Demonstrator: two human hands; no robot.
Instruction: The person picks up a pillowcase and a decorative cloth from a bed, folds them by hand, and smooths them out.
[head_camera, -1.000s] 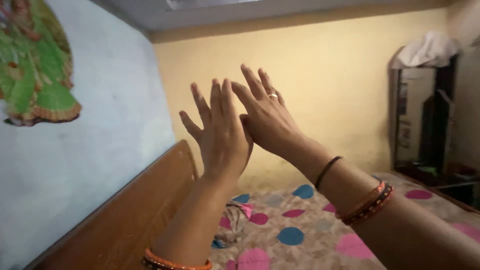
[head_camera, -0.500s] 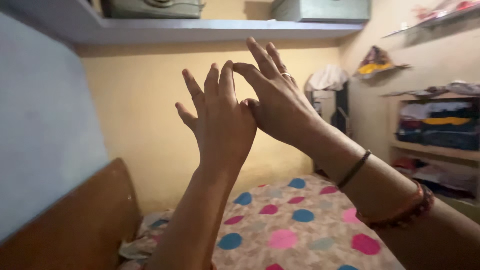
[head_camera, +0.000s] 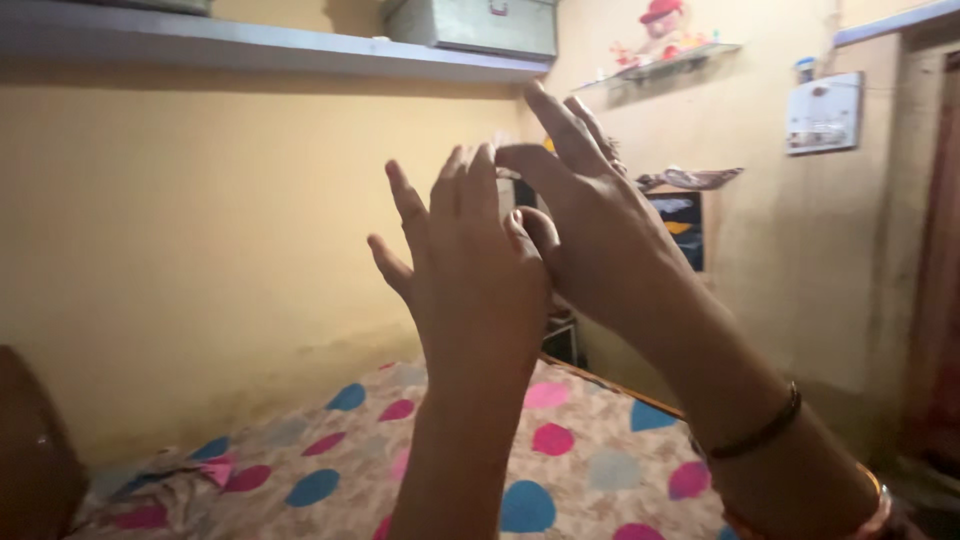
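Observation:
Both of my hands are raised in front of me, backs toward the camera. My left hand has its fingers spread and pointing up, holding nothing. My right hand crosses in from the right with fingers extended, its thumb and index finger touching the left hand's thumb side. A dark thread band and orange bangles sit on my right wrist. Neither hand holds anything.
Below lies a bed with a beige sheet dotted in pink and blue. A yellow wall stands behind, with a high shelf carrying a metal box. At right are a small toy shelf, a wall switchboard and crumpled cloth.
The view has swung to the right: the wooden headboard and blue wall have left the frame and the right-hand wall has come in. My hands stay raised and touching.

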